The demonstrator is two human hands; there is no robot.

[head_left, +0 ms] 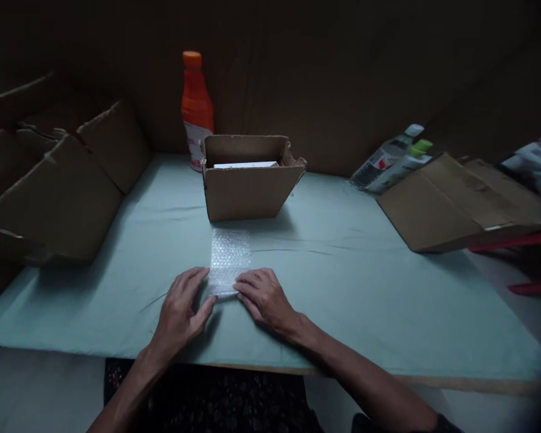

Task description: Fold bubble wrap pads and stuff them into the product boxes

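A small sheet of bubble wrap (231,249) lies on the pale green tablecloth, its near end folded over into a doubled strip. At its left side is my left hand (180,310), thumb and fingers apart, with the thumb tip at the near left corner and the fingertips by the left edge. My right hand (265,300) is closed on the near right corner, fingers together over the folded strip. Whatever lies inside the fold, if anything, cannot be made out.
Just beyond the wrap stands an open cardboard box (247,193) with a white-edged item inside. An orange bottle (196,111) is behind it. Large open cartons (58,192) fill the left. To the right are a tilted carton (442,204) and a clear bottle (385,157). The tablecloth (365,294) covers the table.
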